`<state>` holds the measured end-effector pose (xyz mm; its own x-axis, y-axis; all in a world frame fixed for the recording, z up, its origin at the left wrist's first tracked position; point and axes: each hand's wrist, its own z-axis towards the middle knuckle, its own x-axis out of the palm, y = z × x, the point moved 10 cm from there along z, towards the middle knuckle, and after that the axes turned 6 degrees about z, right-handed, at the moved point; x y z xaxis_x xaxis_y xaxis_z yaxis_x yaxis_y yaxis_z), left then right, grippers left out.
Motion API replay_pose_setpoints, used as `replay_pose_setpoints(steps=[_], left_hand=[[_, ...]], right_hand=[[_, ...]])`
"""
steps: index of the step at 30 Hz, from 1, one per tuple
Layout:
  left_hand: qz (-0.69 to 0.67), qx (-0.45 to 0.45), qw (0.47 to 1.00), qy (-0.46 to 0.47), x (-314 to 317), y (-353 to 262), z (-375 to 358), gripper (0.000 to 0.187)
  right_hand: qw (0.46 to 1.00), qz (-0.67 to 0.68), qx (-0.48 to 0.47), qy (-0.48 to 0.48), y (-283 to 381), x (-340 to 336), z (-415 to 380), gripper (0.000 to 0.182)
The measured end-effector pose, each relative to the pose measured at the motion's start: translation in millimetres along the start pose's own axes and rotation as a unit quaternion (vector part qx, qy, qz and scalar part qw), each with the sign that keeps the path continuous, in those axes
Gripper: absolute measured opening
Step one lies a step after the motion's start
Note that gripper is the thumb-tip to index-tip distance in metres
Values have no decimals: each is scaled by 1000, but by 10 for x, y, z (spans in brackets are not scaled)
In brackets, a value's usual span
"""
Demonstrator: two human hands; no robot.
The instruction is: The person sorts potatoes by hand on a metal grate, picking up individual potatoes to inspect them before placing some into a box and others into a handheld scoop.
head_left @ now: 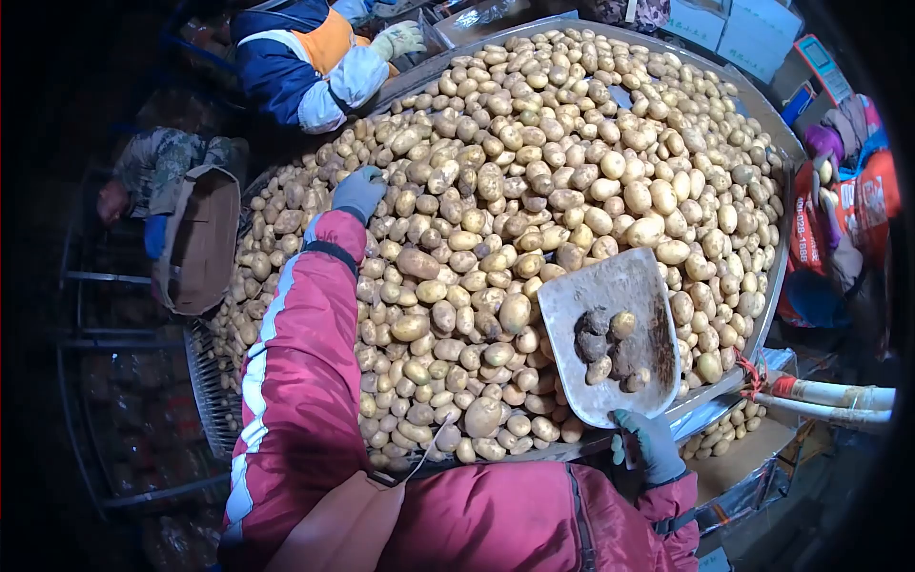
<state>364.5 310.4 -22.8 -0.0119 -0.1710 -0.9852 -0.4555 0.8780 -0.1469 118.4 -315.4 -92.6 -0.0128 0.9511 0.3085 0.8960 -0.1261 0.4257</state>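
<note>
A large heap of potatoes (477, 210) fills a metal-edged table. My left hand (360, 194), in a grey glove, reaches out onto the left part of the heap, its fingers curled down at the potatoes; what they hold, if anything, is hidden. My right hand (650, 446), gloved too, grips the near end of a worn white scoop (569, 305). The scoop lies on the right part of the heap. In it are several small items: dark, dirty lumps (593, 334) and a few small potatoes (622, 325).
Co-workers stand around: one in a blue and orange jacket (291, 52) at the top, one in camouflage (162, 162) by a cardboard box (205, 243) at left, one in red (863, 219) at right. White poles (829, 396) tied with red cord jut out at lower right.
</note>
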Motion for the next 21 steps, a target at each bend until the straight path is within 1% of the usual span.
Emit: replay_pose_setpoints(steps=[1, 3, 4, 5, 6, 8, 9, 11, 12, 13, 14, 15, 16, 17, 18, 19, 21], left_hand=[[0, -1, 1000, -9, -13, 28, 10, 42], [-13, -18, 1000, -13, -32, 120, 28, 42], [-192, -25, 981, 26, 41, 155, 29, 40], [-364, -31, 929, 62, 105, 168, 13, 38], [-438, -19, 896, 65, -109, -163, -224, 35], [-513, 27, 839, 179, -286, -883, -659, 35], [-533, 70, 809, 238, -391, -1272, -1001, 38], [-436, 154, 856, 233, -506, -1448, -1209, 38], [-335, 168, 910, 180, -646, -1359, -1187, 46], [-334, 168, 911, 176, -659, -1220, -1151, 46], [-230, 131, 954, 141, -588, -906, -1051, 46], [-121, 90, 983, 105, -522, -596, -982, 47], [-119, 88, 984, 100, -360, -378, -981, 47], [11, 142, 988, 57, -227, -251, -1035, 46], [141, 189, 972, 15, -179, -194, -1136, 46], [144, 183, 972, 14, -186, -195, -1241, 46], [190, 220, 952, -91, -274, -413, -1456, 47]], right_hand=[[1000, -3, 1, -1, 58, 53, -12, 29], [1000, -14, -13, 11, 176, 199, -38, 23], [1000, -17, -11, 12, 159, 222, -9, 23], [999, -14, -31, 21, 172, 263, 44, 23], [998, -11, -51, 29, 202, 304, 72, 24], [999, -24, -34, 28, 230, 404, 70, 24], [999, -34, -18, 26, 233, 444, 77, 25], [998, -44, -5, 46, 221, 516, 118, 27], [997, -49, 7, 64, 193, 555, 132, 29], [996, -51, 5, 67, 186, 560, 140, 29], [996, -42, 8, 73, 160, 564, 144, 29], [996, -33, 11, 80, 123, 570, 154, 29], [996, -34, 10, 85, 72, 541, 183, 29], [995, -29, 18, 88, -7, 483, 230, 29], [995, -26, 28, 92, -52, 468, 261, 30], [994, -30, 30, 98, -56, 509, 261, 30], [997, 3, -9, 73, 11, 508, 231, 30]])
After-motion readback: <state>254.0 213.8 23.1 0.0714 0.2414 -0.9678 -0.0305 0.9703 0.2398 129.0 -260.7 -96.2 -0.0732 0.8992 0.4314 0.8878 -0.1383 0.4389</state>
